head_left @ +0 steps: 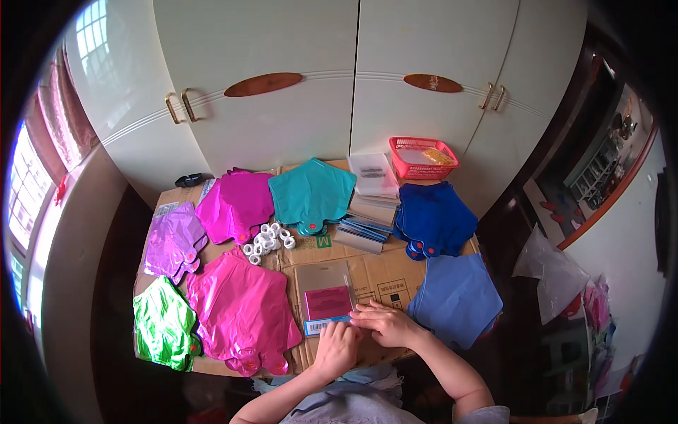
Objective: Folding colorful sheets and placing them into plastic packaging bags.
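In front of me lies a clear plastic bag (332,275) with a folded magenta foil piece (329,302) in it and a blue-and-white barcode strip (319,326) along its near end. My left hand (339,348) is closed, its curled fingers at the bag's near right corner; what they pinch, if anything, is hidden. My right hand (385,323) lies flat with fingers stretched out, the tips touching the bag's right edge. To the left is a stack of pink foil balloons (240,304), and to the right flat light-blue foil balloons (455,297).
Around the cardboard (311,258) lie green (164,321), lilac (173,237), magenta (236,201), teal (313,192) and dark-blue (438,215) foil stacks. White rings (265,242), several flat sleeves (366,222), a clear box (373,174) and a red basket (401,169) sit farther back, before white cabinets (268,127).
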Available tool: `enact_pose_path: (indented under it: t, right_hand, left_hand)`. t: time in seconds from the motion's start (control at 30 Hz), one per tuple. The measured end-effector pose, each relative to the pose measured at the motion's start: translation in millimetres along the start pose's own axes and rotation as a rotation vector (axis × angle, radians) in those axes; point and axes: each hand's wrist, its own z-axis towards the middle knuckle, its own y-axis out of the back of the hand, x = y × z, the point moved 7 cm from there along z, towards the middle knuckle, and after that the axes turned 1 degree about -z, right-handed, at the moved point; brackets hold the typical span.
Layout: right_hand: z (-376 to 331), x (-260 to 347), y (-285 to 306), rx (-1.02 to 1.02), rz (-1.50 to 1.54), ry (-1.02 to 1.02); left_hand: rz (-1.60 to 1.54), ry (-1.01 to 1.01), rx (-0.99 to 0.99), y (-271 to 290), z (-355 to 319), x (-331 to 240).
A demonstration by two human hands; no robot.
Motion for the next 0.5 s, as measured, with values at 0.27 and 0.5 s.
enact_pose_path:
  t: [0.27, 0.5]
  right_hand:
    - [0, 6, -2, -0.129, -0.114, 0.046]
    - [2, 13, -2, -0.180, -0.164, 0.054]
  left_hand:
    - [-1.054, 0.511, -0.232, 64, -35, 68]
    - [-0.511, 0.277, -0.138, 108, -45, 88]
